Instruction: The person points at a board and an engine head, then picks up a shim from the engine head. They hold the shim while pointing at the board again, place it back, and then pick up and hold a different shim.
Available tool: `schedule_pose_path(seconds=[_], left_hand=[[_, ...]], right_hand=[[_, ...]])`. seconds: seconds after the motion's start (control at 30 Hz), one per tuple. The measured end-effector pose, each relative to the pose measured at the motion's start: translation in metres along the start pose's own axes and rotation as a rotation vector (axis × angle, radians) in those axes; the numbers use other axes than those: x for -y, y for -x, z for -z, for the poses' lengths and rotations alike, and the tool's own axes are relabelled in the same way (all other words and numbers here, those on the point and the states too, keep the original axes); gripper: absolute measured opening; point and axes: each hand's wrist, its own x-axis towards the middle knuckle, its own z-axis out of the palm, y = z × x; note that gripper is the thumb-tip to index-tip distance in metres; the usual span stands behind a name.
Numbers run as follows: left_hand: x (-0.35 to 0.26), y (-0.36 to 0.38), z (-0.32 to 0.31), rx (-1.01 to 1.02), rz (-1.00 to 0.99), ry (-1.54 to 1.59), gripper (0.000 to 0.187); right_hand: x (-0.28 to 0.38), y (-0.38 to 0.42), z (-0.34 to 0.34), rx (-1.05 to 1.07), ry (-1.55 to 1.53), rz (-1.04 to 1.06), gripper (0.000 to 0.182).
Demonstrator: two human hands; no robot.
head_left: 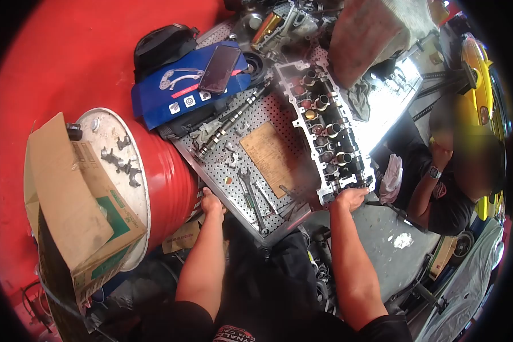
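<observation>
My right hand (pixel 351 199) grips the near end of a metal cylinder head (pixel 326 128), which lies slanted over the right part of a perforated metal tray table (pixel 211 171). Round openings and a shaft show on its upper side. My left hand (pixel 212 203) is at the table's left front edge beside the red drum, its fingers partly hidden. Between the hands, wrenches (pixel 251 199) and a brown board (pixel 272 157) lie on the perforated surface. A camshaft (pixel 228 126) lies farther back.
A red drum (pixel 168 176) with metal parts on its lid and a cardboard box (pixel 77 199) stand at left. A phone (pixel 220 68) rests on a blue box (pixel 154 94). Another person (pixel 430 188) is at right, near a yellow car (pixel 477 85).
</observation>
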Motion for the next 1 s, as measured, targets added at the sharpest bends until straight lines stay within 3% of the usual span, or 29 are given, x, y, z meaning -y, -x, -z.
schedule_pose_path(seconds=[0.07, 0.13, 0.23, 0.33, 0.63, 0.77, 1.0], left_hand=[[0.004, -0.02, -0.026, -0.141, 0.079, 0.045, 0.075], [0.01, -0.012, -0.055, -0.446, 0.246, -0.076, 0.085], [0.026, 0.006, -0.061, -0.475, -0.092, -0.058, 0.07], [0.025, 0.014, -0.06, -0.514, -0.252, -0.241, 0.064], [0.02, 0.02, -0.063, -0.598, -0.186, -0.311, 0.066], [0.036, -0.01, -0.071, -0.747, -0.273, -0.387, 0.055], [0.047, -0.025, -0.071, -0.764, -0.362, -0.384, 0.056]], right_hand=[[0.004, 0.001, -0.004, -0.07, 0.109, -0.008, 0.072], [-0.002, 0.001, -0.007, -0.096, -0.013, 0.007, 0.073], [-0.014, -0.015, -0.013, -0.043, -0.167, -0.03, 0.074], [-0.009, -0.009, -0.01, -0.05, -0.169, -0.037, 0.075], [-0.017, -0.017, -0.01, -0.079, -0.101, -0.054, 0.071], [-0.005, -0.007, -0.007, -0.071, -0.059, -0.015, 0.067], [-0.014, -0.007, -0.013, -0.148, -0.075, 0.121, 0.068]])
